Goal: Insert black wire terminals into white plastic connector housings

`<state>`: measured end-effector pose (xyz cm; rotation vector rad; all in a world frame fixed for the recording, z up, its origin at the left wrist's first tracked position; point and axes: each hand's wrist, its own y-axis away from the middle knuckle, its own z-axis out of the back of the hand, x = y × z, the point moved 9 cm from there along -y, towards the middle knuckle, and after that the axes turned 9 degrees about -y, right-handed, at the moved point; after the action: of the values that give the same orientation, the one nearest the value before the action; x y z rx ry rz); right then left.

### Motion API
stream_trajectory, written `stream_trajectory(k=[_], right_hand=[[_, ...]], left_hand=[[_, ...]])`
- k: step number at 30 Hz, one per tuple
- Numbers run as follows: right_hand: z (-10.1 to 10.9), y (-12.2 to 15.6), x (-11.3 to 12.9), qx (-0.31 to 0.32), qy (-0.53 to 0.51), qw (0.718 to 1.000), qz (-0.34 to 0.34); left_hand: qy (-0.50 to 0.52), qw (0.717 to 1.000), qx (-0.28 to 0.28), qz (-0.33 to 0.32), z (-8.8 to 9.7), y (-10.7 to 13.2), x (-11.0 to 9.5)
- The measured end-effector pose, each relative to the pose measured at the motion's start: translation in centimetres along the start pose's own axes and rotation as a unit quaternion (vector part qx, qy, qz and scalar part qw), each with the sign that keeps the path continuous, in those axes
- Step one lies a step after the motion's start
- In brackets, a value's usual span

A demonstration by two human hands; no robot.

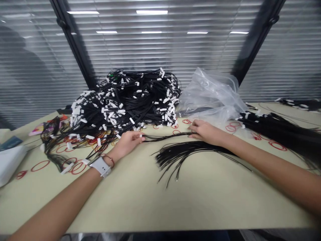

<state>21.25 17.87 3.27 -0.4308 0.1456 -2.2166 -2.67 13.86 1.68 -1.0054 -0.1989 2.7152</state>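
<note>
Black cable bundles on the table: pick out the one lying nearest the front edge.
The fanned black bundle at centre: it shows no white tags, unlike the tagged heap behind it and the tagged bundle at right.

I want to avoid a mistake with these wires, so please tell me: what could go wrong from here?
The thin wires between the left hand and right hand lie close to the tangled cable pile, so they might snag on its white tags. They also lie just above the fanned wires, and the two groups could mix. The watch on the left wrist might catch loose wire ends.
</note>
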Motion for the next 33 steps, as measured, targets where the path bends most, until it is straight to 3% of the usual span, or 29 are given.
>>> stream_trajectory(k=[3,7,10,18,27,33], right_hand=[[0.2,0.2,3.9,-0.011,-0.022,0.999,0.034],[-2.7,-0.1,10.6,0.076,-0.097,0.985,0.119],[-4.4,-0.9,12.8,0.109,-0.123,0.976,0.14],[-5.1,-1.6,12.7,0.115,-0.148,0.972,0.142],[-5.3,-2.3,9.0,-0.045,-0.242,0.969,-0.012],[-5.3,-1.7,8.4,-0.103,-0.275,0.956,-0.022]], left_hand=[[-0.032,0.999,-0.009,-0.013,0.1,0.0,-0.4],[-0.065,0.997,-0.009,-0.033,-0.2,0.2,-1.4],[-0.073,0.996,0.017,-0.043,-1.1,0.6,-2.4],[-0.02,0.996,0.085,-0.028,-2.6,1.5,-3.5],[0.069,0.99,0.107,0.055,-3.7,1.5,-2.5],[0.129,0.976,0.134,0.114,-4.5,1.9,-2.4]])
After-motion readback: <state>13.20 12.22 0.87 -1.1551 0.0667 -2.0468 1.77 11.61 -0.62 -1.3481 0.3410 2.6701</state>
